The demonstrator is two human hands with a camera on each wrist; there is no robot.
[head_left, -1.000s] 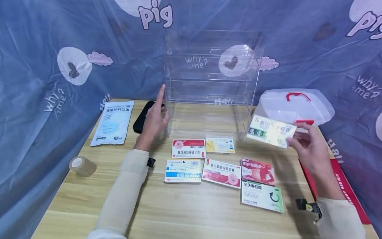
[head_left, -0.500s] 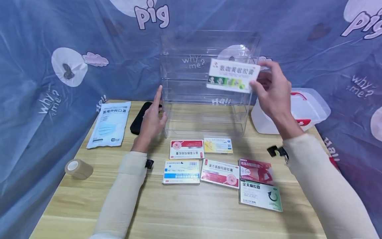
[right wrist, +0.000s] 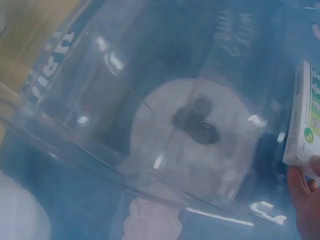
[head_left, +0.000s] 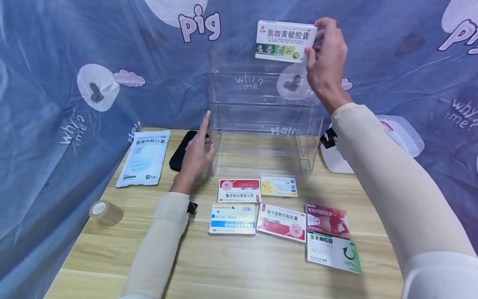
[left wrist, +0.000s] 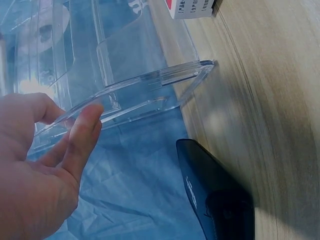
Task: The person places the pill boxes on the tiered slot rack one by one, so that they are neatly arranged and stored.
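Observation:
My right hand (head_left: 328,58) pinches a white and green capsule box (head_left: 285,40) by its right end. It holds the box upright, its printed front showing, high up at the top of a clear multi-tier display rack (head_left: 261,169). In the right wrist view the box (right wrist: 302,125) appears at the right edge, fingertips at its lower corner. My left hand (head_left: 194,158) touches the rack's left side, index finger straight and thumb apart. The left wrist view has its fingers (left wrist: 82,137) against the transparent side panel (left wrist: 145,82).
Several medicine boxes lie before the rack, including a red and white box (head_left: 281,222) and a green and white box (head_left: 332,252). Left are a mask packet (head_left: 143,158), a tape roll (head_left: 106,212) and a black case (head_left: 183,150). A clear plastic box (head_left: 405,133) stands right, partly behind my arm.
My right hand has lifted the capsule box from beside the rack on the right, up and leftward to the rack's top. My left hand has stayed at the rack's side.

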